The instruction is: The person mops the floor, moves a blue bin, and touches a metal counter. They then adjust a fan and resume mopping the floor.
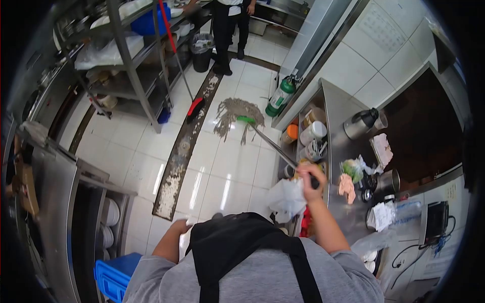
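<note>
Apron: black, over a grey shirt; both right under the camera.
Right grip: fingers closed round the upper end of the mop's handle, the hand out past the desk's front edge.
Left grip: low by the apron, a white patch beside it; cannot tell how far it is closed or whether it has hold of anything.
Mop: grey strands spread on the floor ahead, green clamp, handle slanting back to the right grip.
Writing: sheet on the wall tiles, small note farther along, pale label on the green cylinder; all too small or blurred to read.
Floor: white tiles, a walking strip between drain and desk.
Drain: long, dark-edged, worn; runs alongside the strip.
Right edge: steel desk with flask; jars on the shelf below; white bag near the right grip.
Left edge: steel rack; red broom at the drain; blue tub near the left elbow.
Far end: two people in dark trousers, bin beside them.
</note>
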A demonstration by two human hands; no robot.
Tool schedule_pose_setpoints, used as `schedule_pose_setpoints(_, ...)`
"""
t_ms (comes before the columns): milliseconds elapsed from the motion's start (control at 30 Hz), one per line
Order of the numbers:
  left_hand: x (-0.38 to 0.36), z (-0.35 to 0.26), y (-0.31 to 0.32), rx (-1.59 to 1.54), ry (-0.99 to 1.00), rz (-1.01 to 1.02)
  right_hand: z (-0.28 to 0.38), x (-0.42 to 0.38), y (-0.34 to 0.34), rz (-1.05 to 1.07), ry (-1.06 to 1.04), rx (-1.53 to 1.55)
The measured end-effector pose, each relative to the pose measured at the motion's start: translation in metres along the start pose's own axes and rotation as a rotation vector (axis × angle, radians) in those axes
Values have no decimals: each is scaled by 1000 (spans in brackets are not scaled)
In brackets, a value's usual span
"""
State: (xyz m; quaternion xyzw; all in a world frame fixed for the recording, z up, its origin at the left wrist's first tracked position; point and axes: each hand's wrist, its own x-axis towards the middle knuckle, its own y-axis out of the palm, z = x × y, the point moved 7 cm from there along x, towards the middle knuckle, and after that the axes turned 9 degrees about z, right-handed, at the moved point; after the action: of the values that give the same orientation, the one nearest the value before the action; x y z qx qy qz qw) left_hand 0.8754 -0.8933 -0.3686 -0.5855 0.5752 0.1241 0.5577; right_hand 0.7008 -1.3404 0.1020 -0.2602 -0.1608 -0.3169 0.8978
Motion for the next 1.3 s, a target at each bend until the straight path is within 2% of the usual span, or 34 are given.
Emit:
schedule_pose_setpoints(33,3,-40,-67,-59,115,-194,13,17,-30,-56,-27,-61)
schedule_pose_setpoints(133,0,-131,-229,-305,241,-394,59,73,-119,-117,38,24)
schedule_pose_setpoints(200,12,-155,-291,-461,336,-526,91,120,-163,-140,10,92)
schedule_pose_setpoints(233,21,-163,-310,-445,345,-533,102,145,-183,-152,1,120)
schedule_pose_setpoints(267,26,-167,-324,-389,283,-536,103,175,-206,-67,-34,108)
schedule_pose_setpoints(300,30,-164,-334,-331,216,-542,95,207,-226,-88,-51,208)
schedule_pose_setpoints(333,60,-139,-323,-263,209,-580,78,242,-245,-137,-21,199)
schedule_pose_setpoints(400,73,-108,-298,-202,-104,-440,24,315,-278,-211,142,173)
schedule_pose_setpoints(433,85,-79,-268,-11,-153,-473,-10,356,-298,-270,79,260)
schedule_pose_setpoints(467,35,-114,-273,-258,-136,-416,-43,395,-323,-442,42,167)
schedule_pose_setpoints(500,10,-118,-258,-416,-206,-242,-80,429,-341,-549,31,-41)
schedule_pose_setpoints(533,10,-102,-237,-448,-247,-198,-113,457,-343,-608,117,-237)
schedule_pose_setpoints(567,8,-87,-213,-469,-290,-191,-182,489,-348,-606,107,-285)
schedule_pose_setpoints(600,1,-74,-195,-498,-352,-196,-292,518,-364,-617,270,-548)
schedule_pose_setpoints(633,-10,-66,-188,-523,-425,-217,-360,523,-346,-635,319,-606)
schedule_pose_setpoints(667,-18,-61,-181,-549,-485,-244,-431,522,-326,-528,431,-543)
schedule_pose_setpoints(700,-23,-60,-179,-563,-527,-297,-477,513,-300,-360,664,-598)
schedule_pose_setpoints(733,-26,-62,-180,-576,-561,-365,-502,492,-274,-391,900,-614)
schedule_pose_setpoints(767,-29,-70,-184,-585,-579,-460,-559,469,-266,-507,826,-852)
schedule_pose_setpoints(833,-40,-92,-195,-616,-611,-601,-555,434,-245,-641,585,-918)
schedule_pose_setpoints(867,-45,-110,-207,-595,-621,-651,-533,428,-241,-675,766,-788)
schedule_pose_setpoints(933,-61,-164,-243,-629,-629,-685,-534,428,-246,-720,894,-1183)
schedule_pose_setpoints(1000,-60,-172,-232,-685,-568,-755,-542,428,-244,-721,886,-1295)
schedule_pose_setpoints(1067,-61,-183,-215,-800,-576,-818,-566,423,-244,-674,1009,-1211)
schedule_pose_setpoints(1100,-64,-189,-201,-867,-592,-851,-580,416,-242,-657,1062,-1299)
schedule_pose_setpoints(1133,-64,-193,-181,-937,-630,-800,-592,413,-236,-642,1107,-1391)
schedule_pose_setpoints(1200,-59,-195,-119,-1029,-627,-747,-581,412,-222,-516,1338,-1072)
schedule_pose_setpoints(1267,-53,-195,-32,-1135,-610,-672,-591,417,-186,-680,1159,-1210)
schedule_pose_setpoints(1300,-51,-192,11,-1114,-648,-548,-562,420,-146,-726,1053,-1256)
